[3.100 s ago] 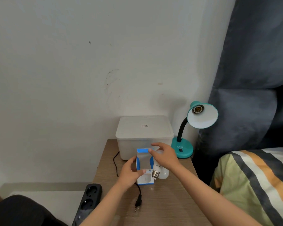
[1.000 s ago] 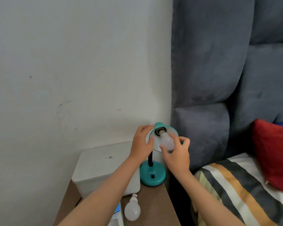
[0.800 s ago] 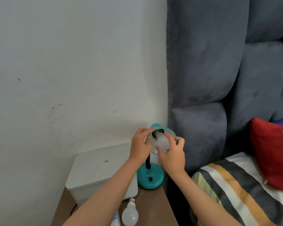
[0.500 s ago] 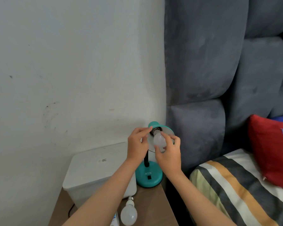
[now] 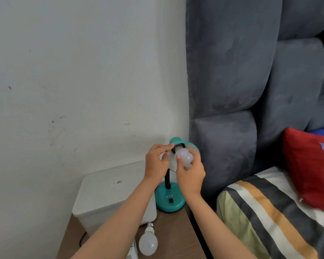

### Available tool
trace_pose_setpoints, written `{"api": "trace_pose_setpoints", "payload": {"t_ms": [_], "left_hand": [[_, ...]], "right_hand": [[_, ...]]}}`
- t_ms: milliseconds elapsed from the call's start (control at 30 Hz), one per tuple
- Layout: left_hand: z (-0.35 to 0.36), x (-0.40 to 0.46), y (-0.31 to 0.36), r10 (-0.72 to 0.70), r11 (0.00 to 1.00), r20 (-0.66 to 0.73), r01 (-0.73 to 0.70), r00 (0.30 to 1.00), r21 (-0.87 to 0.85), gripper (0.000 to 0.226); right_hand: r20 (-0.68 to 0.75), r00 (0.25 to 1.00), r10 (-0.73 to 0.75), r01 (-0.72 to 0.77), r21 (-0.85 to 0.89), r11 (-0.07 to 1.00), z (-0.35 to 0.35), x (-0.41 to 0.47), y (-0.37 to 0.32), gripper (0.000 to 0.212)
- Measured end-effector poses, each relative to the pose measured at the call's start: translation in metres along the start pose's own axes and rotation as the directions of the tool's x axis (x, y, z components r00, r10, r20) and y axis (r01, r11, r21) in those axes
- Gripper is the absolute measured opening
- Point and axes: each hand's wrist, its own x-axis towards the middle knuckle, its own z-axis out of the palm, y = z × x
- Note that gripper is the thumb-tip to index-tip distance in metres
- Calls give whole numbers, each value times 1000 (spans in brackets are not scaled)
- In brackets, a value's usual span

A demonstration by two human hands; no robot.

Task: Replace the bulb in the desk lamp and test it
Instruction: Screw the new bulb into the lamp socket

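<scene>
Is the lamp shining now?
No. The bulb in the lamp looks plain white, unlit, while the right hand grips it.

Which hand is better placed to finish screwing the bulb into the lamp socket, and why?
The right hand: its fingers already curl round the bulb at the socket. The left hand holds the lamp shade rim, steadying it.

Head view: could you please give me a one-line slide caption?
Right hand grips the bulb at the teal desk lamp; left hand steadies the shade.
</scene>
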Motion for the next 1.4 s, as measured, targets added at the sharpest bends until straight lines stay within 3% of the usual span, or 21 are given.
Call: {"api": "trace_pose_setpoints", "payload": {"t_ms": [567,767,933,1133,1300,1400], "left_hand": [[-1,2,-4,-24,1000,28,24,999,-14,36],[0,2,-3,-25,999,25,26,999,-20,35],[-1,1,-2,-25,999,18,26,1000,-25,34],[-1,0,-2,-31,999,31,32,999,-21,34],[-2,-1,-1,-26,999,27,26,999,-23,33],[-1,-1,-1,-25,1000,23,25,999,-18,34]], "right_hand": [[-61,978,197,-191,94,977,1,2,-9,47],[5,998,63,-63,15,998,-2,-2,-6,47],[-52,976,210,-204,98,974,-1,2,-8,46],[3,999,33,-33,9,999,1,-5,-7,54],[-53,976,210,-203,119,972,1,0,-5,44],[-41,993,111,-110,46,993,0,-4,-10,53]]}}
